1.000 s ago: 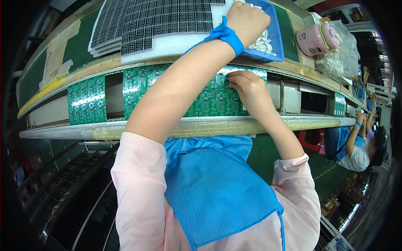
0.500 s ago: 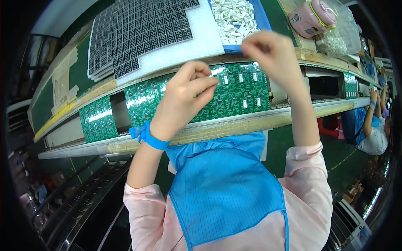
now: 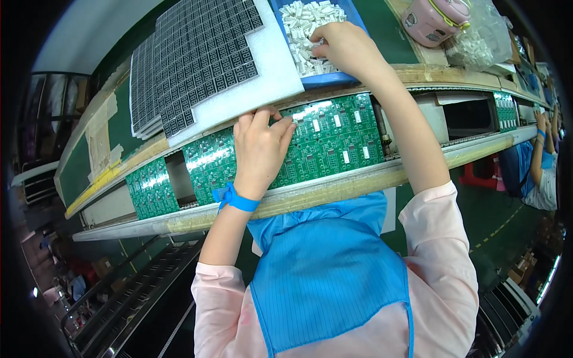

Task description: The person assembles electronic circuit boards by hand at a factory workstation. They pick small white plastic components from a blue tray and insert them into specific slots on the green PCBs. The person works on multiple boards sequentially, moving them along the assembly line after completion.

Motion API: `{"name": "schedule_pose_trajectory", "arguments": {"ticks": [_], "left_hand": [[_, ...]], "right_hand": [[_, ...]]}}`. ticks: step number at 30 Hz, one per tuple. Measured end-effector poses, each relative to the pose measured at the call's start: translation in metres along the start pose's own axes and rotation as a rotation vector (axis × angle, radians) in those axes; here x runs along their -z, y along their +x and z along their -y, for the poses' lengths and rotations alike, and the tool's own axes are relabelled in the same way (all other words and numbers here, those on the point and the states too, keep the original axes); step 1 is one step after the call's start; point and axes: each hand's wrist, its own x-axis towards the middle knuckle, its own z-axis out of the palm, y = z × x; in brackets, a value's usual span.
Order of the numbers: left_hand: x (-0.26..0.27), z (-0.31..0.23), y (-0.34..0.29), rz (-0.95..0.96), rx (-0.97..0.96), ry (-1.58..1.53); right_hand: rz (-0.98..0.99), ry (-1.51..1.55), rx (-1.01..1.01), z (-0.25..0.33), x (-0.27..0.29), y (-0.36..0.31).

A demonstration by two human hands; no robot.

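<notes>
My left hand (image 3: 261,146), with a blue wrist strap (image 3: 237,198) below it, rests over a green circuit board (image 3: 325,140). Its fingers curl down at the board's far edge, and whatever is between their tips is hidden. Several white connectors (image 3: 337,121) stand upright on the board to the right of that hand. My right hand (image 3: 343,48) reaches into a blue tray (image 3: 328,79) heaped with loose white connectors (image 3: 298,24). Its fingers and thumb are bent inward among the pieces; I cannot make out what is between them.
Black rectangular parts (image 3: 209,56) in rows lie on white foam (image 3: 268,71) at the far left. More green boards (image 3: 152,188) sit along the rail (image 3: 298,194). A pink container (image 3: 433,21) and a clear plastic bag (image 3: 486,45) stand far right; another person (image 3: 543,173) works beyond.
My right hand has moved left and down into the tray of connectors. My left hand has shifted toward the board's far edge, its fingers now lowered onto it. The whole view has tilted slightly.
</notes>
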Motion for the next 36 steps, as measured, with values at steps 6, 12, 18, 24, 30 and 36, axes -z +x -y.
{"name": "schedule_pose_trajectory", "arguments": {"ticks": [6,12,18,24,30,36], "left_hand": [[0.008,0.005,0.003,0.049,0.001,-0.244],[0.002,0.015,-0.003,0.081,-0.111,-0.217],[0.002,0.014,-0.007,0.054,-0.161,-0.141],[0.003,0.01,-0.003,0.062,-0.208,-0.128],[0.001,0.004,0.0,0.059,-0.223,-0.102],[0.023,-0.007,0.009,0.203,-0.168,-0.022]], "right_hand": [[-0.113,0.085,0.026,-0.004,-0.002,0.0],[-0.307,0.216,0.016,-0.01,-0.006,0.001],[-0.396,0.256,0.074,0.006,0.005,-0.006],[-0.45,0.368,0.042,0.0,0.006,-0.007],[-0.416,0.594,0.101,-0.01,0.011,-0.025],[-0.333,0.852,0.122,0.033,0.037,-0.096]]}}
